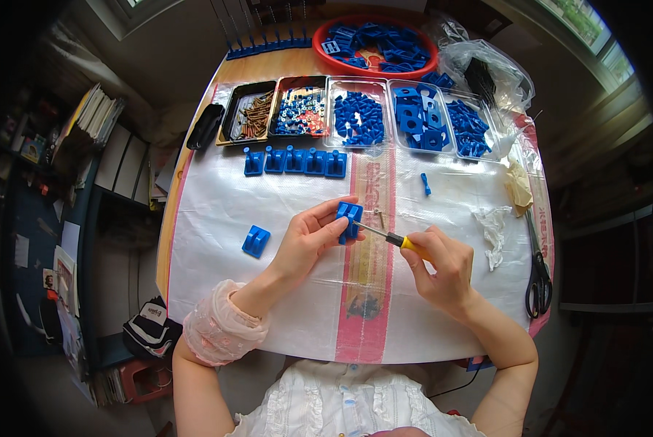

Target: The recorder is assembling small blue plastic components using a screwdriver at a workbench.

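In the middle of the table my left hand [313, 237] pinches a blue plastic bracket [349, 212] between thumb and fingers. My right hand [443, 269] is wrapped round the yellow and black handle of a screwdriver [396, 239]. Its metal shaft points left, and the tip reaches the bracket beside my left thumb; whether it sits in a screw I cannot tell. Just right of the bracket lies a small brownish screw [382, 218]. Another blue bracket [255, 241] rests on the sheet left of my left hand. A small blue plastic piece [425, 184] lies beyond my right hand.
A row of blue brackets [294, 161] stands before trays of screws [255, 115], nuts [299, 109] and blue parts [358, 116]. Behind is a red basin [376, 71] of blue pieces. Black-handled scissors [537, 284] and crumpled tissue [494, 231] lie at the right.
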A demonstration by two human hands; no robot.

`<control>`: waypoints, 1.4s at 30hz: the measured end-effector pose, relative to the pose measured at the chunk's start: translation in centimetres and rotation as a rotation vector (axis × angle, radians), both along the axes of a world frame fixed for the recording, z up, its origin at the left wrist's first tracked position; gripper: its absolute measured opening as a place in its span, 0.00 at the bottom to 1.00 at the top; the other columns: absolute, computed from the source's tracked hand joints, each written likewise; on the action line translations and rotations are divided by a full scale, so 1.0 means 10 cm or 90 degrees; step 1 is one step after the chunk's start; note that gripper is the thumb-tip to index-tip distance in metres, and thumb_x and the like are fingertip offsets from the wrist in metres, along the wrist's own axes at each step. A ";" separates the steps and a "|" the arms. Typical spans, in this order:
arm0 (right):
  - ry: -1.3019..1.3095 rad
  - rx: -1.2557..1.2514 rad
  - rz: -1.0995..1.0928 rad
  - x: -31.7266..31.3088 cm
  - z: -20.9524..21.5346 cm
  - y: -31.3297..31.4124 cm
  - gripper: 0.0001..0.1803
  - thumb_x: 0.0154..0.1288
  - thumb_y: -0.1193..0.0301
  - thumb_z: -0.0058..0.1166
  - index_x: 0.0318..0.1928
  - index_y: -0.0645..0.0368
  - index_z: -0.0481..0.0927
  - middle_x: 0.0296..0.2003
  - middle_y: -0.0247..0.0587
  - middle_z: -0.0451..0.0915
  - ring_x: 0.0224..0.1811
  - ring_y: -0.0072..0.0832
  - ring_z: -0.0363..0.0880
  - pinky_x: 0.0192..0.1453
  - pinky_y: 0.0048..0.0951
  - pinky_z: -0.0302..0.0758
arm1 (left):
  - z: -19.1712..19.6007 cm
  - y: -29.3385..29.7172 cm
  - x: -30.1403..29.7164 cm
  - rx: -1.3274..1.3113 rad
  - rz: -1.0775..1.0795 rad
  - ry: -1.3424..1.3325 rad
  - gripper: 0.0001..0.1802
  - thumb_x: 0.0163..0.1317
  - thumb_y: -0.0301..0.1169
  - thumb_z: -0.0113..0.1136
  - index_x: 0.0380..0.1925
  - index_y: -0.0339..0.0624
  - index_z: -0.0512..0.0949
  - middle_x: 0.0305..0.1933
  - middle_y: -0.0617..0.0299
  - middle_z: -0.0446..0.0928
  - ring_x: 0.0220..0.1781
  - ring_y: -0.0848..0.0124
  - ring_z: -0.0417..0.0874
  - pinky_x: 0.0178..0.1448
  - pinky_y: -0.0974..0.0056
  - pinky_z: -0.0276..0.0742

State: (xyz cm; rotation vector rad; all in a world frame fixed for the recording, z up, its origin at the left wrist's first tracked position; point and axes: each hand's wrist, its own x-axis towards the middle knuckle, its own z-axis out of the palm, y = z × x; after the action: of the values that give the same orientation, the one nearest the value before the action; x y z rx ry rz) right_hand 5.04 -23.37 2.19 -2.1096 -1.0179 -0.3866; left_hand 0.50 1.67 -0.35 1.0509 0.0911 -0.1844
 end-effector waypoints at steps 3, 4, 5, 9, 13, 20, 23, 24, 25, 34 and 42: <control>-0.026 -0.009 0.001 0.01 0.02 0.00 0.11 0.57 0.75 0.69 0.39 0.59 0.80 0.25 0.37 0.78 0.20 0.34 0.76 0.23 0.34 0.67 | 0.02 0.00 -0.01 0.073 0.000 -0.026 0.24 0.75 0.27 0.57 0.69 0.32 0.70 0.54 0.56 0.82 0.51 0.67 0.87 0.57 0.64 0.84; -0.043 -0.015 0.003 0.02 0.02 -0.01 0.11 0.57 0.75 0.69 0.38 0.59 0.80 0.24 0.37 0.77 0.19 0.34 0.76 0.23 0.34 0.67 | 0.01 0.00 -0.01 0.096 -0.002 -0.043 0.24 0.75 0.26 0.57 0.69 0.32 0.70 0.54 0.56 0.83 0.50 0.68 0.88 0.57 0.65 0.84; -0.059 -0.020 0.005 0.03 0.02 -0.01 0.11 0.56 0.75 0.69 0.38 0.59 0.80 0.24 0.37 0.76 0.19 0.34 0.75 0.23 0.34 0.66 | 0.00 0.01 0.00 0.119 -0.004 -0.061 0.24 0.74 0.25 0.57 0.69 0.32 0.70 0.53 0.57 0.83 0.50 0.68 0.88 0.56 0.66 0.84; -0.133 -0.051 0.024 0.02 0.03 -0.02 0.08 0.57 0.75 0.68 0.35 0.60 0.80 0.22 0.35 0.72 0.17 0.29 0.72 0.21 0.32 0.64 | 0.02 0.02 0.00 0.173 -0.028 -0.074 0.25 0.74 0.22 0.57 0.69 0.32 0.70 0.52 0.57 0.83 0.49 0.68 0.89 0.54 0.67 0.85; -0.220 -0.072 0.027 -0.03 0.06 0.00 0.06 0.58 0.75 0.66 0.32 0.61 0.79 0.21 0.33 0.69 0.16 0.25 0.70 0.19 0.30 0.61 | 0.06 0.02 -0.02 0.182 -0.039 -0.058 0.24 0.74 0.25 0.57 0.68 0.33 0.71 0.51 0.60 0.83 0.47 0.69 0.88 0.53 0.67 0.84; -0.144 -0.114 0.031 -0.13 0.04 -0.04 0.10 0.57 0.77 0.67 0.39 0.64 0.81 0.24 0.39 0.77 0.17 0.33 0.74 0.19 0.33 0.66 | 0.07 0.00 -0.04 0.182 -0.038 -0.050 0.23 0.74 0.25 0.57 0.68 0.33 0.72 0.51 0.59 0.84 0.48 0.68 0.89 0.52 0.67 0.84; -0.089 -0.077 0.033 -0.14 -0.02 -0.02 0.10 0.57 0.78 0.67 0.39 0.63 0.80 0.24 0.40 0.78 0.17 0.34 0.74 0.19 0.33 0.66 | 0.07 -0.01 -0.04 0.188 -0.032 -0.050 0.22 0.74 0.25 0.57 0.67 0.32 0.72 0.51 0.58 0.84 0.48 0.68 0.89 0.51 0.67 0.85; -0.085 -0.071 0.028 -0.15 -0.02 -0.01 0.09 0.58 0.77 0.66 0.38 0.63 0.79 0.24 0.39 0.76 0.17 0.34 0.74 0.19 0.34 0.66 | 0.08 -0.01 -0.04 0.191 -0.031 -0.051 0.22 0.74 0.25 0.57 0.66 0.32 0.73 0.51 0.57 0.84 0.48 0.67 0.89 0.51 0.67 0.85; -0.080 -0.065 0.023 -0.15 -0.02 -0.01 0.08 0.59 0.77 0.66 0.38 0.63 0.79 0.23 0.38 0.74 0.17 0.33 0.73 0.19 0.34 0.65 | 0.09 -0.02 -0.04 0.191 -0.031 -0.050 0.22 0.74 0.25 0.57 0.66 0.32 0.73 0.50 0.57 0.84 0.48 0.67 0.89 0.51 0.67 0.85; -0.026 -0.036 0.020 -0.16 -0.01 0.00 0.07 0.61 0.75 0.65 0.38 0.61 0.79 0.24 0.38 0.75 0.17 0.35 0.74 0.20 0.35 0.66 | 0.09 -0.02 -0.05 0.185 -0.027 -0.050 0.22 0.74 0.26 0.57 0.66 0.33 0.73 0.51 0.57 0.84 0.48 0.67 0.90 0.52 0.66 0.86; -0.031 -0.029 0.023 -0.14 -0.01 0.00 0.08 0.61 0.75 0.65 0.36 0.60 0.78 0.24 0.38 0.75 0.17 0.36 0.74 0.19 0.35 0.66 | 0.10 -0.03 -0.06 0.193 -0.027 -0.047 0.21 0.75 0.27 0.56 0.65 0.33 0.74 0.54 0.57 0.83 0.49 0.66 0.89 0.54 0.66 0.86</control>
State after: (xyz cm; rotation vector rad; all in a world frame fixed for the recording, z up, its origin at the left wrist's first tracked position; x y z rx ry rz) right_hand 3.66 -23.39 2.12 -2.1295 -1.1001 -0.4015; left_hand -0.11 1.35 0.68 1.3621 0.0298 -0.1734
